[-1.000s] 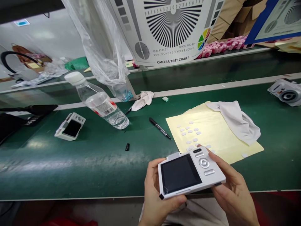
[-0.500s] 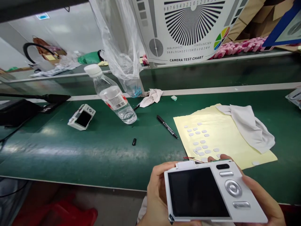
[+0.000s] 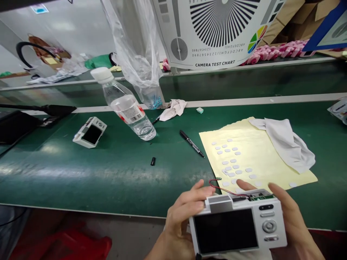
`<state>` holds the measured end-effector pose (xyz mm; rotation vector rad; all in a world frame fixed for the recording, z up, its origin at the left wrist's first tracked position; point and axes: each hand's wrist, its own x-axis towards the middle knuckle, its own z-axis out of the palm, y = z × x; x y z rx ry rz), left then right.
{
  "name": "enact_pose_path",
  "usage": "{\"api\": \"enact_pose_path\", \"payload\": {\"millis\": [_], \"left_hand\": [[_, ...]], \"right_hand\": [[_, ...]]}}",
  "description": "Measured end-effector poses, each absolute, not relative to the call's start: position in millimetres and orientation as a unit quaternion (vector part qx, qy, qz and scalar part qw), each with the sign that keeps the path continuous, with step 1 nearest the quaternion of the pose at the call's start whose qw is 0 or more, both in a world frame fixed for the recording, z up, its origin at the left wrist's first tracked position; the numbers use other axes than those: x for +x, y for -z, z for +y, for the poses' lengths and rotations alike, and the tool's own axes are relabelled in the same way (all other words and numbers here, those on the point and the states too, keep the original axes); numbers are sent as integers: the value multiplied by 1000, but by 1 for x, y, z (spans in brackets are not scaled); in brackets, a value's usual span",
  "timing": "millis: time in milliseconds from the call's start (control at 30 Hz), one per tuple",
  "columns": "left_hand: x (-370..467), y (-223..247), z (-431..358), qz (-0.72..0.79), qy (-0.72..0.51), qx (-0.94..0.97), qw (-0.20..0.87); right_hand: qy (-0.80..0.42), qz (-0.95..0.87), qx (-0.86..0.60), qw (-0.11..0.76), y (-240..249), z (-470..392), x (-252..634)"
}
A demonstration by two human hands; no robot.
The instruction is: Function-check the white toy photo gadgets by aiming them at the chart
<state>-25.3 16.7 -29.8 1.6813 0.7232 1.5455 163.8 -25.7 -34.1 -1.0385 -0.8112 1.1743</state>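
From where I stood, the silver camera [image 3: 235, 231] looked only partly closed up. Its dark screen [image 3: 225, 231] and round button pad [image 3: 269, 226] sat in place on the back, yet the top lay open over a strip of green circuit board [image 3: 261, 198]. A thin red and black wire [image 3: 230, 190] looped out of that gap to a small green piece [image 3: 218, 178] by the edge of the yellow sheet [image 3: 257, 144]. I judged that the outside was largely together, with the top side and the loose wire left unfinished; the front was turned away from me.

The left hand [image 3: 184, 216] had a nearly closed grip, its fingers bent round the left end of the camera and over its top edge. The right hand [image 3: 295, 220] kept a wider, looser grip, cupped round the other end with fingers spread behind the top; where its thumb lay, I couldn't tell. Between them they held the camera up just in front of the table [image 3: 121, 180], near the sheet with its white oval pads [image 3: 235, 167] and grey cloth [image 3: 290, 144]. A black marker [image 3: 191, 143] lay beside that sheet
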Motion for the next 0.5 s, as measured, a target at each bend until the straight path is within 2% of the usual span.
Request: {"api": "enact_pose_path", "payload": {"millis": [100,233,500], "left_hand": [[-34,35,22,284,-569,673,378],[-39,44,25,295,-532,689,393],[-43,55,28,271,-505,719,393]], "right_hand": [[-522,-431,-434,595,32,-19,171],[-450,-561,-426,550,34,-5,175],[-458,-555,-361,593,55,11,168]]}}
